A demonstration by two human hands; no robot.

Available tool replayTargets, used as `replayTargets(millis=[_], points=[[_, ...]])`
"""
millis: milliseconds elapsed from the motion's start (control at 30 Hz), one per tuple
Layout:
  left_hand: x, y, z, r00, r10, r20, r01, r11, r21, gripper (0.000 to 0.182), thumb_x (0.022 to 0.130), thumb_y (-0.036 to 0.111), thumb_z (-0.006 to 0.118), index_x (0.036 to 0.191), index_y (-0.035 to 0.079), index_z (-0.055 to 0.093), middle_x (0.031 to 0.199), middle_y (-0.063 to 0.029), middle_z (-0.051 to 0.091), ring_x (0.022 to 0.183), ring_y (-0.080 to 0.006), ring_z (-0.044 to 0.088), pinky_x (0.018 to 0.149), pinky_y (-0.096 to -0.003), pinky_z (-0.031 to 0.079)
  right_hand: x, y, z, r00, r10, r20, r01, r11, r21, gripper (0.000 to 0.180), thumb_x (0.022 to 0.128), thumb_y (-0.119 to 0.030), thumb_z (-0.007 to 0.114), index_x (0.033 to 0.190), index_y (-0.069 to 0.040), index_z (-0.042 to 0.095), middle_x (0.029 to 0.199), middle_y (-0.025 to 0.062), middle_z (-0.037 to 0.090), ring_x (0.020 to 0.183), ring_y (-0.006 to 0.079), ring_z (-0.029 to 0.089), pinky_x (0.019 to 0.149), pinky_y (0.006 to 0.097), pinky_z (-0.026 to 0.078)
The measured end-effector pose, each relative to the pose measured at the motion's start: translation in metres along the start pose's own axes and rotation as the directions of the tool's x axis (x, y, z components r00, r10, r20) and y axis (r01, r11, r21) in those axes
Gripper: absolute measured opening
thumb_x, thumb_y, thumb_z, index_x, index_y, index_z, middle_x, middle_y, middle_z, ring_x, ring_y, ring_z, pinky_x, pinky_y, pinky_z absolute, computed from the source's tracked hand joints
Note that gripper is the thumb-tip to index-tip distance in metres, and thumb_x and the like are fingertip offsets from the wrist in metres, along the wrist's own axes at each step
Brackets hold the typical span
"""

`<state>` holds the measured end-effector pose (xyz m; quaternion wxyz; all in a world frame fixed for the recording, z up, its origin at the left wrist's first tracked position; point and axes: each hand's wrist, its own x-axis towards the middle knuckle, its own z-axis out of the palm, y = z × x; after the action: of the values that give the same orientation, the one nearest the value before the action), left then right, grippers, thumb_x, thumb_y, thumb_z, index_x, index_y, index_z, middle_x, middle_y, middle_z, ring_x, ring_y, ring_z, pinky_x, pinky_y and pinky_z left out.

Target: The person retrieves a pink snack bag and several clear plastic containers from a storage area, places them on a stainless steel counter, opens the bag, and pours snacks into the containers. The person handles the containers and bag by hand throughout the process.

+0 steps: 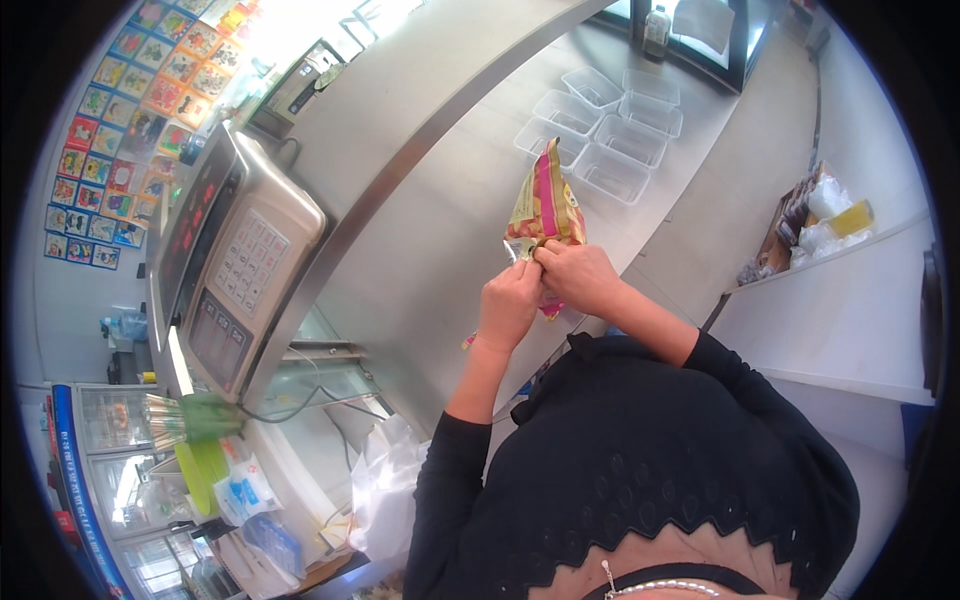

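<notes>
Both my hands grip a pink and gold printed snack bag (pixel 546 201) above the steel counter (pixel 420 225). My left hand (pixel 511 300) pinches the bag's silvery edge, and my right hand (pixel 581 274) pinches it right beside, the fingers nearly touching. The bag's far end points away from me towards several clear plastic containers (pixel 611 171), which stand open in two rows. Part of the bag is hidden behind my hands, with a pink end showing below them. Whether the bag is torn cannot be made out.
To the left stands a weighing scale (pixel 251 259) with a keypad and a lit red display. A bottle (pixel 657 31) is at the counter's far end. White plastic bags (pixel 390 480) hang at lower left, near a green holder of wooden sticks (pixel 196 418). Goods lie on a white ledge (pixel 817 274) at right.
</notes>
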<state>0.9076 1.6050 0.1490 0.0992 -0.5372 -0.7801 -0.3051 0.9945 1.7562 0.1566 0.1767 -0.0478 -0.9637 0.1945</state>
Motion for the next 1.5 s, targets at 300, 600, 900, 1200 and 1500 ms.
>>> replayTargets(millis=[300,600,900,1200,1500], points=[[-0.003,0.010,0.018,0.952,-0.206,-0.228,0.149,0.959,-0.242,0.008,0.091,0.004,0.066,0.098,0.000,0.066,0.084,-0.0175,0.067,0.073,-0.0375,0.067,0.065,-0.0429,0.053,-0.004,0.001,0.016,0.986,0.038,-0.161,-0.026,0.997,0.074,0.010,0.087,-0.016,0.066,0.085,-0.010,0.059,0.078,0.0064,0.063,0.070,0.0313,0.069,0.059,0.0444,0.055],[0.002,-0.002,0.022,0.913,-0.402,-0.077,0.302,0.789,-0.534,0.012,0.091,0.002,0.060,0.099,-0.001,0.068,0.069,-0.0110,0.061,0.063,-0.0153,0.065,0.060,-0.0349,0.051,0.001,0.022,0.013,0.997,0.075,-0.010,-0.056,0.817,0.573,0.010,0.088,-0.010,0.060,0.084,-0.002,0.057,0.079,0.0184,0.063,0.076,0.0403,0.065,0.068,0.0483,0.052],[0.015,-0.013,-0.005,0.985,-0.173,0.030,0.174,0.944,-0.279,0.010,0.096,0.012,0.064,0.097,0.003,0.062,0.082,-0.0119,0.065,0.069,-0.0283,0.068,0.061,-0.0393,0.054,0.008,0.021,-0.006,0.995,-0.036,0.093,0.000,0.935,0.355,0.014,0.093,-0.016,0.057,0.091,-0.002,0.060,0.087,0.0148,0.068,0.078,0.0377,0.068,0.069,0.0479,0.055],[0.011,0.004,-0.014,0.999,-0.021,0.026,0.017,0.988,0.153,0.013,0.093,0.015,0.065,0.098,0.008,0.056,0.084,-0.0078,0.061,0.075,-0.0289,0.069,0.061,-0.0423,0.057,0.008,0.000,-0.018,0.980,-0.056,0.192,0.050,0.998,0.037,0.020,0.094,-0.023,0.061,0.092,-0.003,0.058,0.087,0.0120,0.065,0.075,0.0342,0.069,0.066,0.0465,0.056],[0.011,-0.010,-0.012,0.998,-0.018,0.058,0.020,0.999,-0.027,0.013,0.091,0.009,0.066,0.088,0.006,0.053,0.075,-0.0124,0.062,0.066,-0.0355,0.065,0.056,-0.0442,0.051,0.011,0.001,-0.013,0.980,-0.075,0.187,0.075,0.997,0.008,0.016,0.093,-0.020,0.062,0.089,-0.005,0.058,0.082,0.0108,0.066,0.072,0.0326,0.070,0.062,0.0463,0.055]])
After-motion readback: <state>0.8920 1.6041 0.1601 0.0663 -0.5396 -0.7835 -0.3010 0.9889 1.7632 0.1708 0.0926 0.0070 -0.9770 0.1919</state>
